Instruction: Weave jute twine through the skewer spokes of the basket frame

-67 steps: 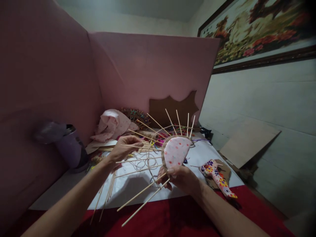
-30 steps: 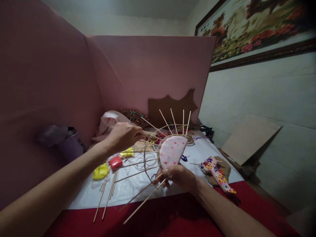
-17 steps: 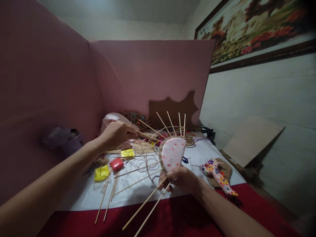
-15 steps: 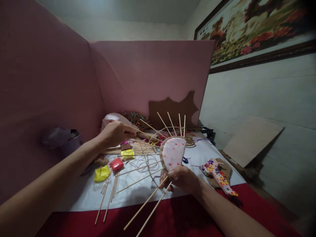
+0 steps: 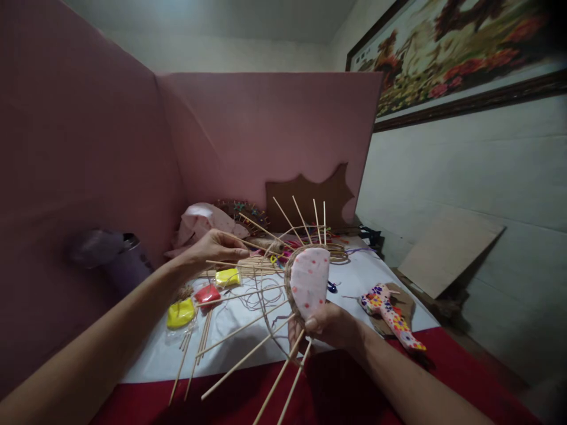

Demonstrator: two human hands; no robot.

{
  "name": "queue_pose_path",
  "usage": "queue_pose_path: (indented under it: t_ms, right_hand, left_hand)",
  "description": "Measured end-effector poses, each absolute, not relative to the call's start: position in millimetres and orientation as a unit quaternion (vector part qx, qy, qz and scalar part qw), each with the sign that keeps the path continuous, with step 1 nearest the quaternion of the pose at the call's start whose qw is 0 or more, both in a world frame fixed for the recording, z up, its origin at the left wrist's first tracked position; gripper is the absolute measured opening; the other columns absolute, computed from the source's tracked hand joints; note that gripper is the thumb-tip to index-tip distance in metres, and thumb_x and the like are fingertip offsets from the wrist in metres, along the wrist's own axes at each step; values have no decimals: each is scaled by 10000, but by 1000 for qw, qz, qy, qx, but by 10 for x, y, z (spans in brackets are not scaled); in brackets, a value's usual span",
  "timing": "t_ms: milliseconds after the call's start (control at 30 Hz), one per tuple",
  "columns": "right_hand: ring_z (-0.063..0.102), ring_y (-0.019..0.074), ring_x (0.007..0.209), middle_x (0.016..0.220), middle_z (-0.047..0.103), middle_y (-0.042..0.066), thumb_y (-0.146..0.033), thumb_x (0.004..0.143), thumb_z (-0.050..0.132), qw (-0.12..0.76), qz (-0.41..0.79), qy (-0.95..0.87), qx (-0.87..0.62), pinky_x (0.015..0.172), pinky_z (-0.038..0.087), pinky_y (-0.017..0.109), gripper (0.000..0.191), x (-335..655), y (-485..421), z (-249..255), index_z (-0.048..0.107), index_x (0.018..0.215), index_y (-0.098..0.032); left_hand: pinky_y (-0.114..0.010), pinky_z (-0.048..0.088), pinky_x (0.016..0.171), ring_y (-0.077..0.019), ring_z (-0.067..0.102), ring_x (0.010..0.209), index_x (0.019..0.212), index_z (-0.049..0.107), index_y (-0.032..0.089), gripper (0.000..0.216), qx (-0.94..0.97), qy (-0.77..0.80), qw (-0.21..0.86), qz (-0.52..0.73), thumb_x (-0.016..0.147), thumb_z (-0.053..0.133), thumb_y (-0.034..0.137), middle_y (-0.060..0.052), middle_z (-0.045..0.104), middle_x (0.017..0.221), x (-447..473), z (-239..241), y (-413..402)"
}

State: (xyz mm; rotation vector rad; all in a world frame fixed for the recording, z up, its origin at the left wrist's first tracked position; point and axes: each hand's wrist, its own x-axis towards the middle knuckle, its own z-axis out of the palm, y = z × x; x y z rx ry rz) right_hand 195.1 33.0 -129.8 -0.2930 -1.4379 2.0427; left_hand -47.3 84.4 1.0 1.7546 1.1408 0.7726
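Observation:
My right hand (image 5: 328, 329) grips the lower edge of a pink dotted half-round piece (image 5: 308, 280) that has several thin wooden sticks (image 5: 248, 354) fanning out from its rim. A brown cord (image 5: 266, 295) is wound along that rim and trails in loops onto the white sheet. My left hand (image 5: 211, 249) is stretched out to the left of the piece, fingers pinched together by the sticks and the cord. What the fingers pinch is too thin to make out.
Yellow (image 5: 180, 313) and red (image 5: 208, 293) clay packets and loose sticks (image 5: 195, 348) lie on the white sheet (image 5: 230, 348). A flowered cut-out (image 5: 390, 316) lies at the right, a purple cup (image 5: 128, 262) at the left, pink boards (image 5: 266, 130) behind, red cloth (image 5: 345, 395) in front.
My left hand has come down from above the pink cloth to the sticks. My right hand has turned the half-round piece more edge-on, so the lower sticks point further down.

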Motion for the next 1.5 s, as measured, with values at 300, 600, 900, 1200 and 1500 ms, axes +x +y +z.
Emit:
queue_pose_path:
  t_ms: [300, 600, 900, 1200, 1500]
  right_hand:
    - [571, 121, 516, 650, 672, 90, -198, 569, 530, 299, 772, -552, -102, 437, 421, 197, 282, 1936, 280, -1217, 691, 729, -31]
    - [569, 110, 509, 649, 681, 68, -170, 537, 547, 299, 776, -545, -108, 419, 417, 175, 269, 1923, 263, -1206, 687, 730, -47]
    - [574, 119, 490, 633, 684, 63, -171, 521, 552, 297, 778, -537, -132, 412, 433, 187, 273, 1924, 258, -1219, 696, 721, -53]
    - [589, 130, 483, 637, 688, 97, -218, 550, 546, 286, 786, -530, -141, 410, 432, 194, 243, 1932, 335, -1316, 686, 649, -45]
    - [585, 106, 475, 624, 676, 88, -202, 571, 555, 252, 797, -509, -204, 415, 417, 174, 237, 1914, 309, -1310, 680, 674, -29]
  left_hand:
    - [-201, 206, 382, -53, 348, 401, 612, 648, 100, 293, 721, 447, 403, 342, 580, 734, 378, 28, 462, 436, -342, -172, 917]
    - [-200, 325, 468, -75, 456, 515, 602, 654, 119, 216, 740, 447, 374, 336, 576, 731, 318, -7, 581, 567, -459, -71, 987]
    - [-218, 195, 405, -50, 291, 435, 521, 556, 141, 266, 787, 425, 387, 223, 630, 716, 322, 52, 385, 468, -509, 254, 1009]
    - [-228, 220, 401, -71, 346, 429, 598, 645, 163, 246, 778, 488, 347, 189, 638, 686, 402, 27, 451, 466, -695, 397, 1086]
    - [-228, 243, 447, -79, 385, 476, 542, 623, 153, 199, 873, 461, 56, 149, 651, 633, 320, 28, 487, 477, -502, 418, 987]
